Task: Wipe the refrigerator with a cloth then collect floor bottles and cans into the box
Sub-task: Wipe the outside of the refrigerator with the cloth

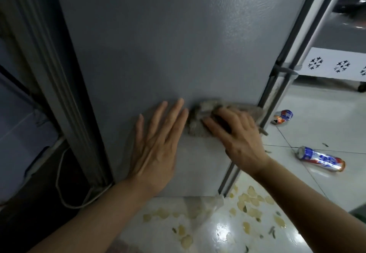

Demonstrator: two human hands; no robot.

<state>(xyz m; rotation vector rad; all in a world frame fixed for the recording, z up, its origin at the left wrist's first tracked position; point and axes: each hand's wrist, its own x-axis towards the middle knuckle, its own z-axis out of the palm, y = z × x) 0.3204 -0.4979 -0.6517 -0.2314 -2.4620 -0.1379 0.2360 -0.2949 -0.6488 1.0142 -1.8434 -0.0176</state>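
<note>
The grey side panel of the refrigerator point(158, 45) fills the middle of the view. My right hand point(237, 134) presses a crumpled grey cloth point(200, 114) flat against the panel, low and near its right edge. My left hand point(158, 142) lies open and flat on the panel just left of the cloth, fingers spread. On the white tiled floor to the right lie a crushed red, white and blue can point(282, 116) and a longer can point(320, 158) of the same colours on its side. No box is in view.
Yellow peel scraps point(249, 199) and a crumpled clear plastic bag point(206, 205) litter the floor below the refrigerator. A white cable point(59, 173) hangs in the dark gap at the left. A white perforated panel point(340, 64) stands at the far right.
</note>
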